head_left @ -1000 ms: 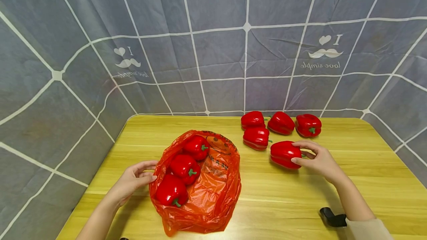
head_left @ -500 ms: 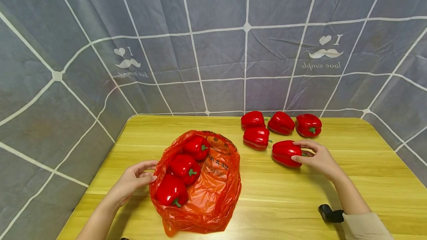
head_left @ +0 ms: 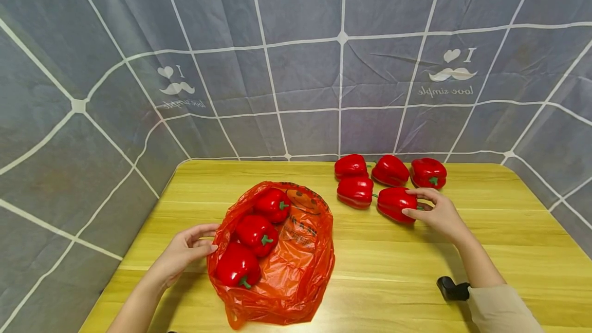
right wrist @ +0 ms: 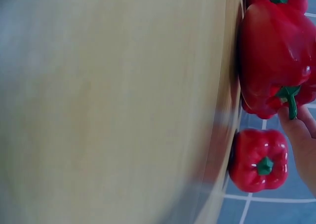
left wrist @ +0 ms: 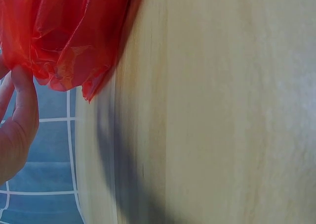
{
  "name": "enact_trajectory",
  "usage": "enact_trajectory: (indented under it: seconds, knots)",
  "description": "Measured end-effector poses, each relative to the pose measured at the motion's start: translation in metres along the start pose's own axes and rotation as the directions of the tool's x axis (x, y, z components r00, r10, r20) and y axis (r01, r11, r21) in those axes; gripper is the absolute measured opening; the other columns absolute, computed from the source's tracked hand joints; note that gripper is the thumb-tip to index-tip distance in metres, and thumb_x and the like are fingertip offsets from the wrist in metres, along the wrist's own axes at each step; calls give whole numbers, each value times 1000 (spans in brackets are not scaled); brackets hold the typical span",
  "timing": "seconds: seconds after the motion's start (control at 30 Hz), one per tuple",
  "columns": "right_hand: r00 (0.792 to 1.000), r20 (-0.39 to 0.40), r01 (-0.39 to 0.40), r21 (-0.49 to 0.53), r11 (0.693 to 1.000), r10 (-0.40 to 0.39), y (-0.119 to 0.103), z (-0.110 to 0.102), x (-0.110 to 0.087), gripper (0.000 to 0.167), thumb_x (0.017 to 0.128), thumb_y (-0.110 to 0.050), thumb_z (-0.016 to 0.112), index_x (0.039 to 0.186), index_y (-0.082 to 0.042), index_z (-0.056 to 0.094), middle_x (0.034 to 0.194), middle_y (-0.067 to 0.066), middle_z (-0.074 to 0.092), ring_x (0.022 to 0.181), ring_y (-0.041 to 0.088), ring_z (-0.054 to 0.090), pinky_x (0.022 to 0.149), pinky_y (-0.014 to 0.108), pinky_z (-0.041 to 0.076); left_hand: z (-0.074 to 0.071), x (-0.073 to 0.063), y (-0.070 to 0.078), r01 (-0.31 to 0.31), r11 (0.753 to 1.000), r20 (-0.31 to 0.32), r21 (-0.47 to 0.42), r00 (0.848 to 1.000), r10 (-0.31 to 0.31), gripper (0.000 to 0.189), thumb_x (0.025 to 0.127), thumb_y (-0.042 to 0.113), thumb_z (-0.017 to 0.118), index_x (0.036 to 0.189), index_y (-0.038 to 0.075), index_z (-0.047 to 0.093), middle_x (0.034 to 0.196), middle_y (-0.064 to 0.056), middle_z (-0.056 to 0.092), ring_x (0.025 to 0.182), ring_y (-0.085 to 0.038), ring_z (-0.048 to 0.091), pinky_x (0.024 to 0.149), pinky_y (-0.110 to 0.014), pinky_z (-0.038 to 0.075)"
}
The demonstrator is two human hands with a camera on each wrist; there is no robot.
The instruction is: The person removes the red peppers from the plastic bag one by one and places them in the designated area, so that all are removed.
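Observation:
My left hand [head_left: 182,252] pinches the left rim of an orange-red plastic bag [head_left: 296,271] lying wide open on the table. In the left wrist view the thumb meets the crinkled bag [left wrist: 69,31]. Three red bell peppers with green stems lie inside, along its left side; the middle pepper [head_left: 255,234] touches its neighbours. My right hand [head_left: 441,216] grips another bell pepper [head_left: 395,204] by its stem end, thumb in front and fingers behind. The right wrist view shows this pepper [right wrist: 271,56] low at the table, stem towards the hand.
Several more bell peppers lie at the back right: a front one [head_left: 355,191] just left of the held pepper, and a far-right one [head_left: 428,173] behind my hand. A black curved object [head_left: 452,289] is by my right sleeve. A grey checked curtain [head_left: 305,76] stands behind the table.
My right hand has moved the bell pepper slightly back, towards the other peppers at the rear. The left hand and the bag have stayed in place.

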State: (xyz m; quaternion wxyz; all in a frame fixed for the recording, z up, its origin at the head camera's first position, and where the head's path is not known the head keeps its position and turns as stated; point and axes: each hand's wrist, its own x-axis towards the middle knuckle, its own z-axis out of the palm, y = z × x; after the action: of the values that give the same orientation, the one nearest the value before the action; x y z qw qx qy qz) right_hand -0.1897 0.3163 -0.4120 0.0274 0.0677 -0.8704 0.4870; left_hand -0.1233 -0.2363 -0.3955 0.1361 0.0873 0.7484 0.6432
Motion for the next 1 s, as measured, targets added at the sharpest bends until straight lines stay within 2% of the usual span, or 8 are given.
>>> enact_trajectory:
  seconds: [0.17,0.4,0.67,0.9,1.0]
  knots:
    - [1000,-21,16,-15,1000,-17,2,0,2,50,79,-19,75,120,3,57,119,17,53,94,0,52,79,8,44,0,0,-1,-9,1000,7,-10,1000,9,48,89,-1,57,129,-18,36,107,3,61,89,-12,61,74,-26,53]
    - [1000,-18,11,-15,1000,-11,3,-2,4,50,81,-21,74,121,3,56,117,8,55,94,0,51,81,9,44,0,0,-2,-8,1000,7,-17,1000,9,47,89,-1,57,128,-18,37,107,4,61,90,-12,61,74,-26,53]
    - [1000,-23,13,-33,999,-14,3,-3,6,49,81,-21,74,120,3,57,121,16,53,96,3,50,81,8,43,0,0,-3,15,1000,0,-8,1000,-15,48,89,0,57,129,-17,37,107,2,60,90,-13,62,75,-27,53]
    - [1000,-13,12,-60,998,-13,2,-6,7,49,81,-19,73,122,3,56,125,20,51,104,14,48,83,11,43,0,1,-2,-4,1000,7,-9,1000,4,49,90,0,56,130,-18,35,109,0,60,89,-13,62,74,-26,53]
    - [1000,-14,13,-66,998,-14,1,-6,8,49,81,-18,74,122,3,56,124,20,52,105,13,48,83,11,43,1,1,-2,-13,1000,6,-7,1000,13,49,89,-1,56,129,-19,35,108,0,60,88,-13,61,74,-26,53]
